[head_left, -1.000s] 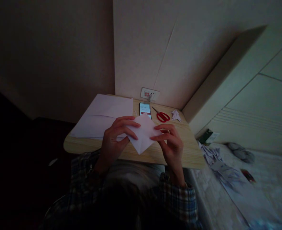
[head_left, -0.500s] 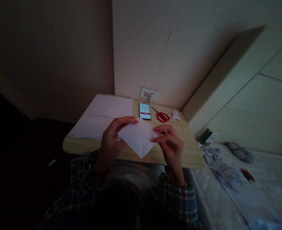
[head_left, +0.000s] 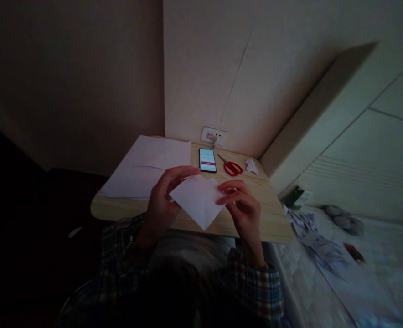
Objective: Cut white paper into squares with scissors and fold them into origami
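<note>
Two-handed, pinches the folded paper at the frame's lower centre, with the left hand clamped at its upper-left edge and the right hand at its right side, leaving one corner pointing toward the frame's bottom.

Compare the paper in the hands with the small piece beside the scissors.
The held paper is larger than the small piece. The held paper looks diamond-shaped; the small piece, jagged. The left hand and right hand grip the held paper; the small piece lies on the table. Both look pale.
</note>
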A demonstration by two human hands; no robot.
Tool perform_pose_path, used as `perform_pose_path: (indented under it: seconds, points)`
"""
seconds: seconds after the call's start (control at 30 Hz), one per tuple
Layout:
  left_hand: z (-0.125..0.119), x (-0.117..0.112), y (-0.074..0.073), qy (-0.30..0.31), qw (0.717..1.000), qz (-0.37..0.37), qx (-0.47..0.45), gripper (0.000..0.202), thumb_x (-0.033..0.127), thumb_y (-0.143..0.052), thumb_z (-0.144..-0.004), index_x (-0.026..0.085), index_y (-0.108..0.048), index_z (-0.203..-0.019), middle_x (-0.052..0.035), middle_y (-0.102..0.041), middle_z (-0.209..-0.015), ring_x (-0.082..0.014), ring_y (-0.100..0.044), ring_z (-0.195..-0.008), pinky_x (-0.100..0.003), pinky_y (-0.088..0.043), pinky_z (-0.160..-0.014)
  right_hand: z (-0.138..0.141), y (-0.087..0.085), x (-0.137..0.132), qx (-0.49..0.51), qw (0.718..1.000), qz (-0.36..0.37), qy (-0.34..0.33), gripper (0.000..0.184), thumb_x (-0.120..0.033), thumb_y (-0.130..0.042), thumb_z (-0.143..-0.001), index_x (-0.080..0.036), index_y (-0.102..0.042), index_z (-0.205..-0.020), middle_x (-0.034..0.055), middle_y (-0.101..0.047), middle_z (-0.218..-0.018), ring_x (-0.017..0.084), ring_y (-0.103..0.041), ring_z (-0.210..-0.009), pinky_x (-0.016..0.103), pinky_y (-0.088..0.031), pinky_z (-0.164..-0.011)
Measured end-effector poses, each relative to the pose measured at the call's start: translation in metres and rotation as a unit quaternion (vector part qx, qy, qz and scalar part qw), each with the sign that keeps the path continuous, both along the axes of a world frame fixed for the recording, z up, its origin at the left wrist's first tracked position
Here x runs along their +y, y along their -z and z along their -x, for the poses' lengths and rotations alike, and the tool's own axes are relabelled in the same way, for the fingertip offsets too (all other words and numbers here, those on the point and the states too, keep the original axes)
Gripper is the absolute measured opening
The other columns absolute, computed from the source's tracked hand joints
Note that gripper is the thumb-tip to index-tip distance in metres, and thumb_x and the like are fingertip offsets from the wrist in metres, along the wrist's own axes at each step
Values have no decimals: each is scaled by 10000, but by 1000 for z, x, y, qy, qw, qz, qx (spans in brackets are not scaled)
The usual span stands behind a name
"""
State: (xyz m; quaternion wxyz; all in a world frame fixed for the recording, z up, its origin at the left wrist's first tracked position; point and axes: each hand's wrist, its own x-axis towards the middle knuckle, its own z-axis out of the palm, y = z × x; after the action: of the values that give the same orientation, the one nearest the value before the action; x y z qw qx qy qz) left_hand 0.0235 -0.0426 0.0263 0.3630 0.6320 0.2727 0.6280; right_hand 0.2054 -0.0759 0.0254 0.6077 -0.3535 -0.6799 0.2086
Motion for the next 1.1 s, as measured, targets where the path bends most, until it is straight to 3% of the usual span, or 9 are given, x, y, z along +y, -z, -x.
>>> perform_pose_path:
  seconds: [0.17,0.3,0.47,0.57,0.7,0.77,0.87,1.0,1.1]
  points:
    - [-2,1,1,23,999,0,-42,395,268,-715,-778,205,-555,-1134,-65,-712,-1109,-212,-658,-1058,-327,-507,-942,-1,1,-1,-8,1000,4,16,171,-220,-637,-857,-283,-721,-722,30,-642,-951,205,-594,-933,360,-485,-808]
    - [2,0,0,15,999,32,36,216,235,-675,-789,197,-664,-1001,-56,-730,-1033,-218,-665,-1005,-305,-526,-884,-1,2,-1,-6,1000,13,10,143,-202,-629,-859,-274,-702,-758,13,-659,-914,190,-599,-906,343,-467,-831]
    - [2,0,3,9,989,139,51,160,317,-693,-754,167,-683,-808,-33,-735,-787,-214,-686,-744,-294,-562,-662,6,3,0,19,988,153,16,29,-266,-647,-837,-240,-637,-829,-14,-633,-765,163,-593,-736,286,-477,-694]
    - [-2,-1,4,4,986,164,29,228,315,-707,-739,164,-647,-900,-29,-720,-801,-196,-679,-722,-247,-549,-589,11,2,1,23,978,208,6,85,-301,-651,-822,-223,-618,-810,-23,-605,-711,148,-573,-671,265,-478,-629]
    - [-6,-3,5,-25,991,133,11,596,243,-687,-772,207,-442,-1315,-19,-707,-860,-157,-656,-680,-214,-522,-564,19,1,1,70,968,241,-13,126,-293,-654,-805,-228,-606,-902,-30,-626,-717,138,-582,-650,246,-478,-586]
    - [-7,-3,6,-60,993,100,18,710,233,-686,-777,224,-345,-1399,-39,-697,-973,-149,-638,-682,-221,-513,-568,24,2,1,104,962,250,-13,232,-278,-668,-784,-243,-561,-988,-44,-628,-699,137,-593,-643,243,-476,-583]
    - [-4,-1,6,-89,990,60,87,512,233,-644,-807,216,-499,-1298,-60,-647,-1175,-178,-638,-823,-254,-519,-665,28,3,2,136,957,254,-9,351,-272,-684,-759,-263,-498,-1057,-71,-602,-648,136,-594,-613,241,-470,-569]
    - [3,7,1,-36,986,57,153,337,196,-557,-846,190,-606,-1180,-43,-654,-1203,-236,-615,-1047,-311,-499,-869,13,5,12,105,969,221,15,302,-313,-650,-792,-249,-522,-1057,-38,-642,-712,145,-625,-674,270,-502,-634]
    - [5,16,-4,-21,985,53,161,377,177,-575,-818,198,-608,-1192,-34,-664,-1202,-253,-615,-1071,-325,-493,-896,-12,6,29,25,975,195,107,225,-388,-555,-857,-214,-573,-999,47,-697,-885,181,-662,-799,342,-525,-726]
